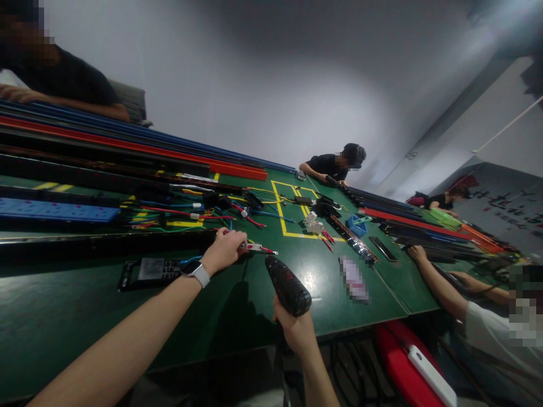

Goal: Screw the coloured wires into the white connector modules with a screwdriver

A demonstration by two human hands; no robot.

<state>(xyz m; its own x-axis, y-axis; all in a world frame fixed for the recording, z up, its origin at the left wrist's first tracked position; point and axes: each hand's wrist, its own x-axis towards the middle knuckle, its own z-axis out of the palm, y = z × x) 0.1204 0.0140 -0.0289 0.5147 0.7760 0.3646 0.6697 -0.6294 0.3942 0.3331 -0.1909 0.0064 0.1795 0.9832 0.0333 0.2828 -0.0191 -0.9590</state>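
Observation:
My left hand (224, 249), with a watch on its wrist, is closed around a small white and red connector part (253, 247) at the end of a dark bar. A red wire with a metal lug sticks out from that part to the right. My right hand (297, 328) grips a black power screwdriver (287, 287) by its handle. The screwdriver's tip points up and left, close to the lug; whether they touch I cannot tell. Below my left wrist lies a black tray-like piece (146, 273) on the green table (237, 322).
Long black, orange and blue bars (127, 144) lie across the left. Loose coloured wires (212, 213), white connectors (314, 223), a blue box (357, 225) and a blurred packet (354, 278) lie further on. Other people sit at the far left, far side and right. A red stool (396, 350) stands below right.

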